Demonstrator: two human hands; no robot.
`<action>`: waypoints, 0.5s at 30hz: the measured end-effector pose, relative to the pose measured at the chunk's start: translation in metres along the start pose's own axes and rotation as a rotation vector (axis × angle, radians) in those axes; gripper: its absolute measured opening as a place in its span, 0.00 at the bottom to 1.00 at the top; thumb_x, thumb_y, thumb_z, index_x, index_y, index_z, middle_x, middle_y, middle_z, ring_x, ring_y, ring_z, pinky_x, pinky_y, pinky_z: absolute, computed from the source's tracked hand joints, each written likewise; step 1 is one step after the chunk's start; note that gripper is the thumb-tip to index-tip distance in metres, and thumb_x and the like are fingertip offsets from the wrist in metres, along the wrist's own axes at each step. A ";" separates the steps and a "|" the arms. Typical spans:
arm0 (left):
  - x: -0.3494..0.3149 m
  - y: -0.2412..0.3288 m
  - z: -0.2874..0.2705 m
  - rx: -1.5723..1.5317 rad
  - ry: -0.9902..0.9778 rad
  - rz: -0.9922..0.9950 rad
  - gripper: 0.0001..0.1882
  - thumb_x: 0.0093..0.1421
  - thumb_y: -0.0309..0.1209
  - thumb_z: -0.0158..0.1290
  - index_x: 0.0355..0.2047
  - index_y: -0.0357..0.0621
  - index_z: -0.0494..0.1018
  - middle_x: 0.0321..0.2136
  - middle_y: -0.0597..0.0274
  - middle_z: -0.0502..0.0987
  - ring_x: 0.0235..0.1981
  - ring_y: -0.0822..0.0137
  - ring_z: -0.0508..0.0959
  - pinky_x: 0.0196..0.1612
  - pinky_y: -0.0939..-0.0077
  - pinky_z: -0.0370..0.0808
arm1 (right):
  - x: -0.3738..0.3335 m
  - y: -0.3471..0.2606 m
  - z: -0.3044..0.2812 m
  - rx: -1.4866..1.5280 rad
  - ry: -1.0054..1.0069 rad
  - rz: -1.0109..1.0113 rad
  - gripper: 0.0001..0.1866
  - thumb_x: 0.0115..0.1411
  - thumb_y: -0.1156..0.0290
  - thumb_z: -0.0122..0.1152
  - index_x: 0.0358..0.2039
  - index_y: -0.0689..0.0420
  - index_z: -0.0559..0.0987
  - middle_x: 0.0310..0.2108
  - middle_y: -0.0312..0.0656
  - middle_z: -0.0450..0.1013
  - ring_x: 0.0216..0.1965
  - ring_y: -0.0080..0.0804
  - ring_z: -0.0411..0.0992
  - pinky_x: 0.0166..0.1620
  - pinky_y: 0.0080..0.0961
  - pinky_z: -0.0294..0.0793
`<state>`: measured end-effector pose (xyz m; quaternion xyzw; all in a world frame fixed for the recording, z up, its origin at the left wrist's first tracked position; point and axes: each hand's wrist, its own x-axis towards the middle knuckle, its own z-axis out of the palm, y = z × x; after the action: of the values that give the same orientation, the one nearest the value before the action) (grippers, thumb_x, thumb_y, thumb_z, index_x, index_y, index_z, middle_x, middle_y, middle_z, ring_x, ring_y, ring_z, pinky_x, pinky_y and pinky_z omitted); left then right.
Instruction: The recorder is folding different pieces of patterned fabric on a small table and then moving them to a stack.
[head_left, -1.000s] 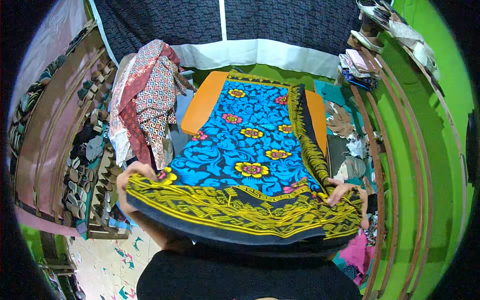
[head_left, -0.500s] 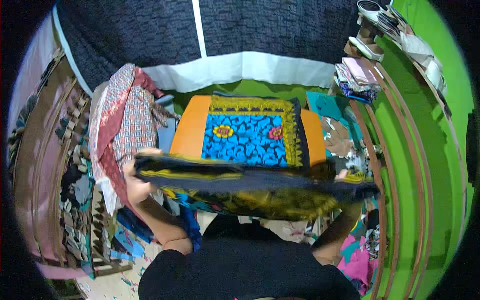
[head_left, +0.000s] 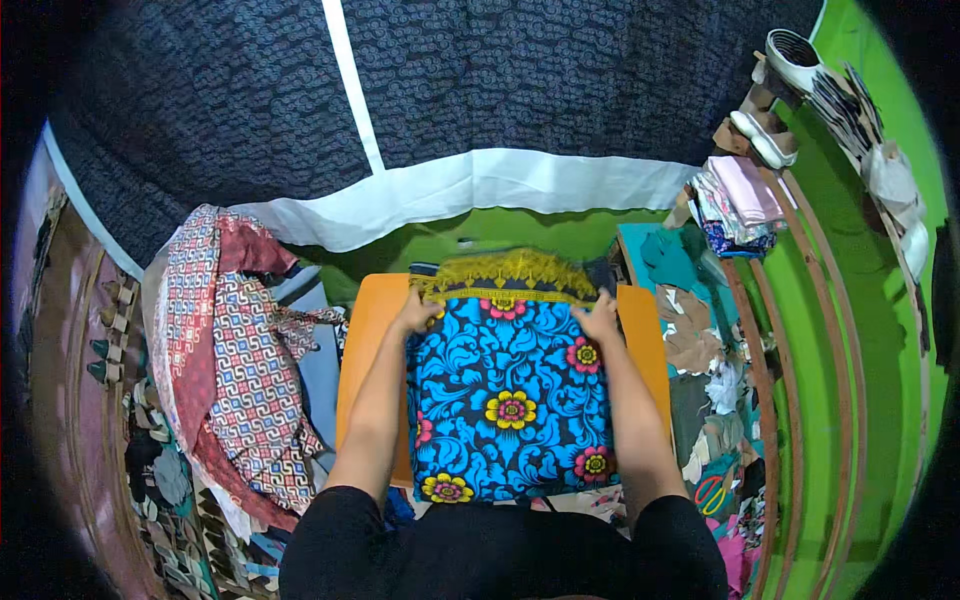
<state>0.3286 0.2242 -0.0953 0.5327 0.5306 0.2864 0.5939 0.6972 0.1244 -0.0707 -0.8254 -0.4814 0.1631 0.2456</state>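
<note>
A blue-and-black floral cloth (head_left: 520, 365) with red and yellow flowers covers most of the orange tabletop (head_left: 642, 335) before me. Its yellow fringe-patterned border (head_left: 500, 274) runs along the far end and looks slightly blurred. With the arm stretched forward, my left hand (head_left: 416, 312) is closed on the cloth at the far left corner. At the far right corner my right hand (head_left: 598, 320) pinches it the same way. The near end of the cloth hangs over the table's front edge, close to my body.
To the left, a red-and-white patterned cloth (head_left: 255, 390) is draped in a heap. Folded fabrics (head_left: 745, 200) and white shoes (head_left: 765, 138) rest on the right-hand rack. Scissors with orange-and-green handles (head_left: 712, 494) lie among fabric scraps. A dark curtain (head_left: 560, 80) hangs ahead.
Both hands have moved forward from near my body to the table's far side. The cloth, bunched and raised before, now lies spread toward me with its floral face showing.
</note>
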 end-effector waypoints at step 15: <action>-0.007 -0.055 -0.008 0.127 0.567 0.366 0.21 0.46 0.21 0.51 0.42 0.36 0.60 0.25 0.62 0.68 0.24 0.73 0.68 0.30 0.82 0.67 | -0.005 -0.024 0.015 -0.094 0.306 -0.001 0.21 0.46 0.70 0.56 0.42 0.58 0.64 0.41 0.48 0.60 0.45 0.46 0.59 0.44 0.42 0.58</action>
<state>0.3073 0.2057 -0.1440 0.5545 0.5868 0.4912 0.3272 0.6700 0.1338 -0.0688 -0.8510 -0.4458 0.0126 0.2774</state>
